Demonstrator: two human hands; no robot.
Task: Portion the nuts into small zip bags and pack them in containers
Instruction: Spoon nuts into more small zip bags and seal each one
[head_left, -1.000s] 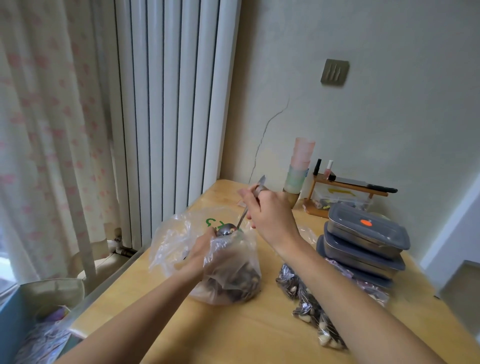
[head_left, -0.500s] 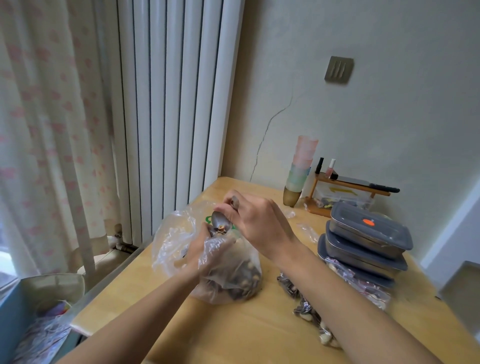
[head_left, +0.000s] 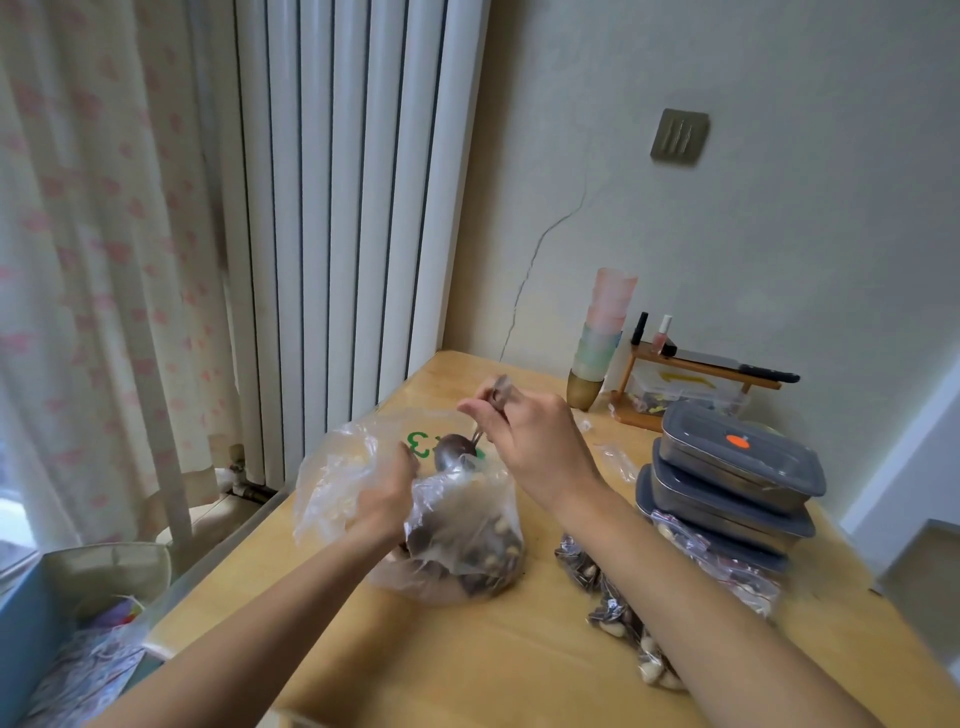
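Far left, below the table edge: a bin (head_left: 78, 613) holding crumpled coloured wrapping. On the wooden table (head_left: 467, 660), left of centre, a large clear plastic bag (head_left: 457, 540) with green print sits slumped, dark and pale nuts (head_left: 483, 558) gathered in its lower part. The left hand (head_left: 387, 499) lies against the bag's upper left side, fingers curled into the film at the mouth, gripping it. Directly right of that hand, a metal spoon (head_left: 457, 449) has its bowl at the bag's opening, handle rising up and right. The right hand (head_left: 535, 447) pinches that handle between thumb and fingers, just above and right of the bag. Under the right forearm lie small filled zip bags (head_left: 618, 618) of nuts, flat on the table. Further right, three grey-lidded containers (head_left: 737, 473) stand stacked, the top lid bearing an orange spot. Behind them, stacked pastel cups (head_left: 602, 332) and a small wooden rack (head_left: 691, 374).
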